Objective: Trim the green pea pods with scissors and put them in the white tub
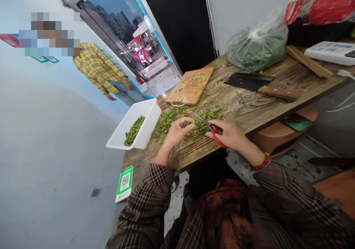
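My right hand [232,135] grips a pair of red-handled scissors [218,138], whose blades point left over a loose pile of green edamame pods [166,122] on the wooden table. Just left of the blade tips, my left hand [177,131] is closed in a pinch on a pod, mostly hidden by the fingers. Beside the pile, at the table's left end, a white plastic tub [148,128] holds more pods [135,131]. Small green trimmings lie scattered around the pile.
Behind the pile lies a wooden cutting board [191,84] with bits on it. A cleaver [245,81] rests to the right, before a tied plastic bag of greens [256,49]. A QR-code sign [124,182] stands at the left edge. A person in yellow plaid [98,64] stands beyond the tub.
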Action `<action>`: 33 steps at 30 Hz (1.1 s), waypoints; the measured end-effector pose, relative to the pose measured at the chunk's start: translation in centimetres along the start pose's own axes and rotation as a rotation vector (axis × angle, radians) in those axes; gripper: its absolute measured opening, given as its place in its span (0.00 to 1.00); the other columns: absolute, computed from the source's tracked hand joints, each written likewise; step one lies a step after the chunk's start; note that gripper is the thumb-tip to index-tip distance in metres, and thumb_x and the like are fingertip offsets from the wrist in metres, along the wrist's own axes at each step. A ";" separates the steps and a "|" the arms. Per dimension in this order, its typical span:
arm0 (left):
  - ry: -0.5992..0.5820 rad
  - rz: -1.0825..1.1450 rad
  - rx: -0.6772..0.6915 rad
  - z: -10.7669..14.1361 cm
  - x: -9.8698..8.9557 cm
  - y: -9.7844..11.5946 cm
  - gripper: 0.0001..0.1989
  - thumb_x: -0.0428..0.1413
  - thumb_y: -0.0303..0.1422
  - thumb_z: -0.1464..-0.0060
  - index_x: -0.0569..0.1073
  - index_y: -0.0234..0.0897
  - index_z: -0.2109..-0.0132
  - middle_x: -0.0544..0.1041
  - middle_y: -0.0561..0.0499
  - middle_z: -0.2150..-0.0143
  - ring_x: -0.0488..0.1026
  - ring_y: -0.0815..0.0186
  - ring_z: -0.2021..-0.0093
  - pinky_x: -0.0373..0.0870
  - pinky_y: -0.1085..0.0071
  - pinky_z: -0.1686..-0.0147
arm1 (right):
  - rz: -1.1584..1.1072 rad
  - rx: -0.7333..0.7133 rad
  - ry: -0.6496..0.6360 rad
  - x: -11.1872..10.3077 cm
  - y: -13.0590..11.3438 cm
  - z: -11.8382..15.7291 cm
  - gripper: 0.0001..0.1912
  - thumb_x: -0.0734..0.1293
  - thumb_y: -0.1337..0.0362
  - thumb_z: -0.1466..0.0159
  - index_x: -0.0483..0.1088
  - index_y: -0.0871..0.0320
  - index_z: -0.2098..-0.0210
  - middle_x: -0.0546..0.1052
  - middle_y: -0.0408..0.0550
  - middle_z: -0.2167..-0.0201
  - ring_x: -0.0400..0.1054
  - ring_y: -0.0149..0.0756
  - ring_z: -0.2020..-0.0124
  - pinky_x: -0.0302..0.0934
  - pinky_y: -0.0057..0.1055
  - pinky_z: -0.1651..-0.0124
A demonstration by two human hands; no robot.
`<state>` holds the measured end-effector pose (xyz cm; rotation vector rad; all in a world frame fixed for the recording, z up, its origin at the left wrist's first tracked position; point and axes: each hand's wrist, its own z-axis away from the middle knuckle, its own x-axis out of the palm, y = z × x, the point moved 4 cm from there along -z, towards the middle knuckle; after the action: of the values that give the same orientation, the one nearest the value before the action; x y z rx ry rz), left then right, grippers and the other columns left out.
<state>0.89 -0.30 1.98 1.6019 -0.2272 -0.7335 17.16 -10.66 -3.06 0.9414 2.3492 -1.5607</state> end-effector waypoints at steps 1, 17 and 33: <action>-0.017 0.032 -0.011 0.2 0.3 0.3 0.15 0.64 0.39 0.56 0.75 0.34 0.64 0.74 0.53 0.75 0.61 0.75 0.79 0.56 0.77 0.80 | 0.004 -0.030 -0.028 0.1 -0.3 0.0 0.21 0.69 0.51 0.42 0.73 0.55 0.53 0.74 0.45 0.72 0.64 0.33 0.73 0.57 0.29 0.69; -0.181 0.246 -0.080 1.2 2.5 1.1 0.14 0.65 0.39 0.56 0.74 0.33 0.66 0.75 0.53 0.75 0.56 0.78 0.82 0.47 0.77 0.81 | -0.163 -0.103 -0.049 0.3 -1.1 0.1 0.20 0.68 0.50 0.41 0.74 0.56 0.55 0.70 0.43 0.74 0.62 0.31 0.75 0.57 0.28 0.70; -0.057 0.203 0.063 -0.5 4.2 2.6 0.15 0.68 0.32 0.63 0.73 0.33 0.67 0.72 0.54 0.69 0.66 0.75 0.72 0.60 0.79 0.73 | -0.104 0.116 0.109 -1.9 1.0 0.5 0.21 0.66 0.50 0.40 0.74 0.58 0.54 0.75 0.45 0.74 0.65 0.33 0.74 0.57 0.28 0.69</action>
<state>5.16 -2.62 3.09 1.5915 -0.4520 -0.6205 19.12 -11.57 -3.19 0.9667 2.4396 -1.7443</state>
